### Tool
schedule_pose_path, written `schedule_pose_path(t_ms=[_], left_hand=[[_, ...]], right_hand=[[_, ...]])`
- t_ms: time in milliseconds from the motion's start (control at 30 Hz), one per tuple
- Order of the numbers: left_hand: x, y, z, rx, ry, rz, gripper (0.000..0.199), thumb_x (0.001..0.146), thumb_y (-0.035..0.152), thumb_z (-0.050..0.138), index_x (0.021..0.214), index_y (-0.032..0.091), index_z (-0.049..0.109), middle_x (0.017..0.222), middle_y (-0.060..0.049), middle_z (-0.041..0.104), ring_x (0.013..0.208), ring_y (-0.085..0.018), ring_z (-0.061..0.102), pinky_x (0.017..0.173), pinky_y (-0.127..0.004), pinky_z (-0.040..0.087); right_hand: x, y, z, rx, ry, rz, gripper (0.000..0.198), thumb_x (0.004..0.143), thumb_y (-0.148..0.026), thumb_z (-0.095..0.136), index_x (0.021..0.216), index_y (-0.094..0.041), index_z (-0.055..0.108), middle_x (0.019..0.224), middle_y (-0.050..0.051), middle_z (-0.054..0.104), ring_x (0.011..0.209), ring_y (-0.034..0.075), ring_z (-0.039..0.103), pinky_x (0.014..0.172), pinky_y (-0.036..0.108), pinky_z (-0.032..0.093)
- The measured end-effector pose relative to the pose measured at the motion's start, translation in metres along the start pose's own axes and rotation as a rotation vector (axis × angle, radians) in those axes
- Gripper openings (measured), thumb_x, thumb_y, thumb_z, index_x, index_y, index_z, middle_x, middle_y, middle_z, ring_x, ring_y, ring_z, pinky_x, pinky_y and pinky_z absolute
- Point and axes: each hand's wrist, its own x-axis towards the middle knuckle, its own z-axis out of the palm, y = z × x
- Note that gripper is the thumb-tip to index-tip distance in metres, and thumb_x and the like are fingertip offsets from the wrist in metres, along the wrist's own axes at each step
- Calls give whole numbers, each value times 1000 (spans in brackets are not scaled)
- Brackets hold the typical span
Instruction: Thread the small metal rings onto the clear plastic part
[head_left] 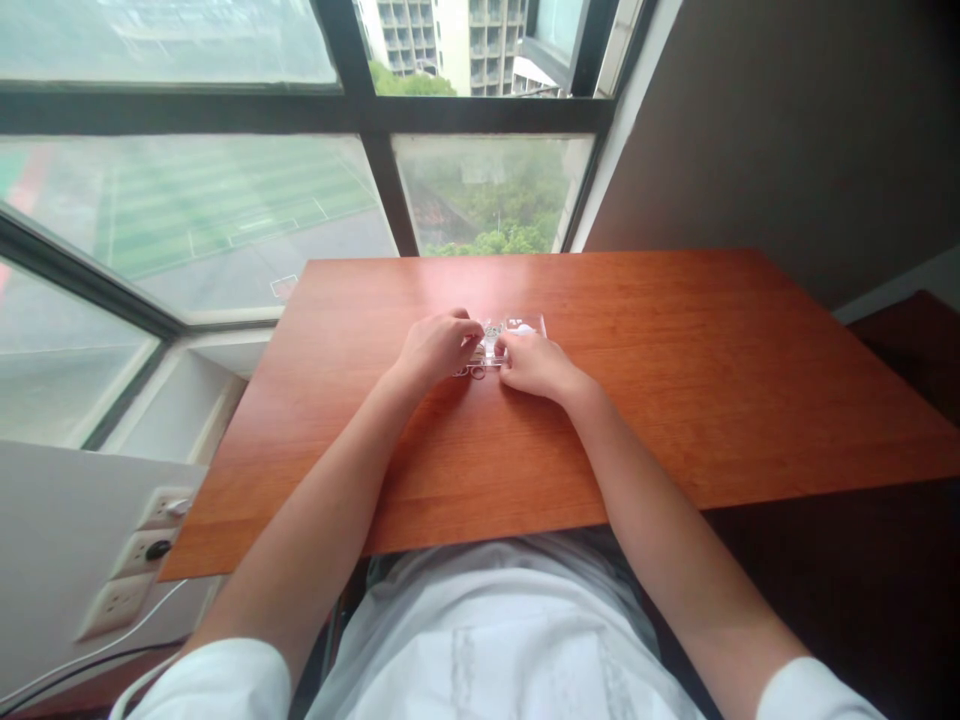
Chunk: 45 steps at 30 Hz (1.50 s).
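A small clear plastic box (535, 323) lies in the middle of the wooden table (720, 380), with small shiny pieces inside that are too fine to name. My left hand (441, 345) is over the box's left side, thumb and fingers pinched together; whatever lies between the fingertips is hidden. From the right, my right hand (536, 364) has its fingers curled on the front edge of the box, gripping it. Something white (525, 329) shows in the box's right part. Thin rings (478, 373) lie on the table just in front of the box, by my left fingers.
Window frames (480, 115) rise behind the table's far edge, and a grey wall (772, 140) stands to the right. Wall sockets (120, 605) with plugs and cables are low on the left. The table's near edge runs close to my body.
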Motion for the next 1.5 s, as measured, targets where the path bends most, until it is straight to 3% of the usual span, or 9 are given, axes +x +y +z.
schedule_pose_path(t_ms=[167, 367, 567, 667, 933, 1200, 1500], left_hand=[[0, -1, 0, -14, 6, 9, 28, 87, 28, 48, 88, 22, 75, 100, -7, 69, 76, -18, 63, 66, -28, 42], [0, -3, 4, -44, 24, 14, 29, 87, 30, 48, 89, 21, 75, 98, -8, 69, 75, -18, 62, 67, -28, 43], [0, -3, 6, -81, 24, 20, 28, 86, 29, 49, 91, 20, 75, 97, -8, 69, 73, -17, 61, 68, -27, 44], [-1, -1, 5, -108, 31, 28, 28, 86, 29, 49, 92, 20, 75, 95, -8, 68, 71, -16, 60, 67, -27, 43], [-2, -7, -5, -192, 138, 22, 27, 87, 30, 51, 96, 19, 73, 96, -7, 68, 71, -14, 59, 67, -26, 43], [-10, -22, -14, -230, 76, -10, 24, 83, 28, 53, 91, 18, 73, 84, -5, 70, 68, -15, 59, 64, -25, 43], [-11, -26, -18, -244, 21, -56, 27, 82, 31, 52, 92, 19, 74, 84, -5, 73, 66, -15, 59, 61, -25, 42]], right_hand=[[0, 6, 0, 148, 37, -53, 18, 82, -21, 55, 98, -20, 65, 90, 5, 68, 79, 17, 60, 69, 25, 42], [0, 10, -2, 426, 78, -118, 10, 83, -22, 55, 90, -18, 62, 62, -5, 59, 60, 11, 54, 59, 20, 37], [6, 10, -1, 444, 378, 45, 15, 85, -31, 56, 91, -19, 62, 58, -6, 56, 56, 11, 52, 61, 22, 36], [11, 10, 5, 395, 435, 116, 18, 86, -34, 55, 94, -20, 63, 62, -4, 58, 59, 12, 53, 61, 22, 37], [8, 15, -1, 281, 379, 151, 20, 87, -32, 55, 98, -22, 69, 72, -1, 67, 67, 14, 59, 67, 24, 41], [-13, 17, -24, 119, 77, 15, 16, 80, -24, 60, 86, -25, 75, 80, 0, 73, 70, 14, 62, 61, 24, 37], [-13, 11, -20, -53, -1, 75, 14, 79, -25, 61, 84, -26, 74, 86, 5, 75, 79, 21, 65, 63, 27, 40]])
